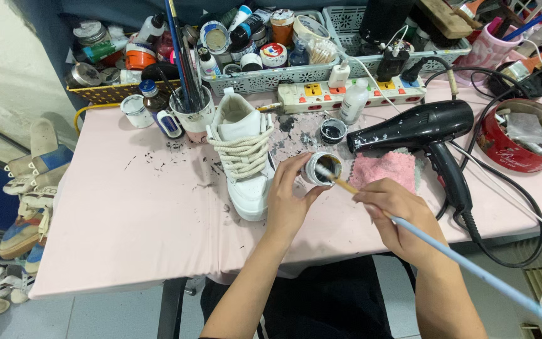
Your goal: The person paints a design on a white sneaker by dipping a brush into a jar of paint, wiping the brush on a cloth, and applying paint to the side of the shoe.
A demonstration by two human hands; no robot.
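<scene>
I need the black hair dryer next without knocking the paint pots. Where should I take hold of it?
Grip the hair dryer by its handle, coming from the near table edge. It lies flat, handle pointing toward you, the nozzle aimed at the pots; mind the trailing cord.

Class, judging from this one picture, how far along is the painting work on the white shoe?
Set up: the white shoe stands on the table. In hand: the left hand tilts a small open jar while the right hand dips a brush in it. Left: no fresh paint shows on the shoe.
</scene>
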